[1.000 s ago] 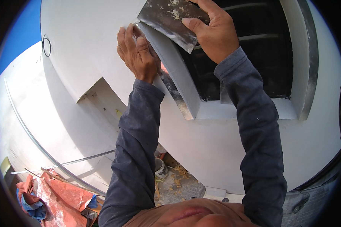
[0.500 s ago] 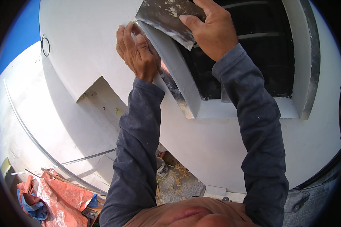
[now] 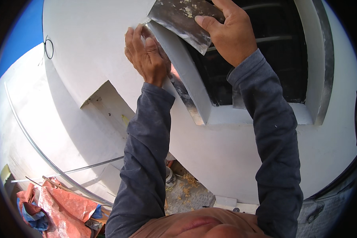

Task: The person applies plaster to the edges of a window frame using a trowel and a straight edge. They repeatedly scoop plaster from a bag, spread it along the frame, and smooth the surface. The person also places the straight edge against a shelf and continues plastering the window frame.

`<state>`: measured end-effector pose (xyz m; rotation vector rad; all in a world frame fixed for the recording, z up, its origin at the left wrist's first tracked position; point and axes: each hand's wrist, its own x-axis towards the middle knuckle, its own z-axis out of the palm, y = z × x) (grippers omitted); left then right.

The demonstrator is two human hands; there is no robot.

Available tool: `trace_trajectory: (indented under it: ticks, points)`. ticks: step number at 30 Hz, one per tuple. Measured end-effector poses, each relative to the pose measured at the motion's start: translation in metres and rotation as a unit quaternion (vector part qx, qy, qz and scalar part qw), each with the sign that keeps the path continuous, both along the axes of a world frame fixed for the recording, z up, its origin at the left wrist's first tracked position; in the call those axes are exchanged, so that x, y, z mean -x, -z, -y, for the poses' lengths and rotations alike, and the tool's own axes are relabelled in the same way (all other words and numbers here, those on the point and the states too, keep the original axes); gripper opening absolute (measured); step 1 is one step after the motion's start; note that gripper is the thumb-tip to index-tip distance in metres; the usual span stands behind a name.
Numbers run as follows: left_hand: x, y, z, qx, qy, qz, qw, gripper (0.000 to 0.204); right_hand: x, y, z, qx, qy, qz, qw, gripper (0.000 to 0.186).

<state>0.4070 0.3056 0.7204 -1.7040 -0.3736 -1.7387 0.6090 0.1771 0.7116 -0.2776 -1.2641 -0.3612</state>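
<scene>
Barely any change: right hand (image 3: 236,35) still grips the dark sheet (image 3: 182,20) top centre, left hand (image 3: 147,55) by the window edge (image 3: 189,79), grip unclear. Same spot being worked, I reckon.

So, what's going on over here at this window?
A person in dark blue-grey sleeves has both bare hands up at a white-edged window opening. The right hand holds a flat, dark, metal-looking plate spotted with pale residue, slanted across the opening's upper left. The left hand is raised at the shiny, smudged strip along the opening's left outer edge; whether it grips the strip isn't clear. A crumpled orange-red and blue sheet lies below, to the left.
</scene>
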Motion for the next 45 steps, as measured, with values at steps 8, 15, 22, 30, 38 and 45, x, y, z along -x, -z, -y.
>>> trace_trajectory:
  ticks: [8, 15, 22, 30, 38, 45]
  points:
    - [-0.006, 0.002, 0.006, -0.008, -0.016, 0.016, 1.000, 0.054, -0.009, -0.005, 0.015, 0.003, -0.070, -0.077, 0.995, 0.042]
    - [-0.005, 0.001, 0.009, -0.003, -0.020, 0.010, 1.000, 0.056, -0.004, 0.003, 0.001, 0.020, -0.081, -0.092, 0.992, 0.034]
    - [-0.004, 0.001, 0.008, 0.006, -0.026, 0.011, 1.000, 0.056, -0.012, 0.004, -0.013, 0.042, -0.115, -0.152, 0.981, 0.033]
    - [-0.004, 0.001, 0.007, -0.002, -0.015, 0.012, 1.000, 0.057, -0.022, 0.009, -0.010, 0.081, -0.154, -0.173, 0.969, 0.034]
    - [-0.001, 0.002, 0.008, 0.025, -0.031, 0.014, 0.999, 0.060, -0.022, 0.037, 0.044, 0.002, -0.192, -0.176, 0.965, 0.042]
    - [-0.003, 0.002, 0.010, 0.025, -0.031, 0.026, 0.999, 0.073, -0.026, 0.120, 0.118, 0.081, -0.203, -0.230, 0.948, 0.044]
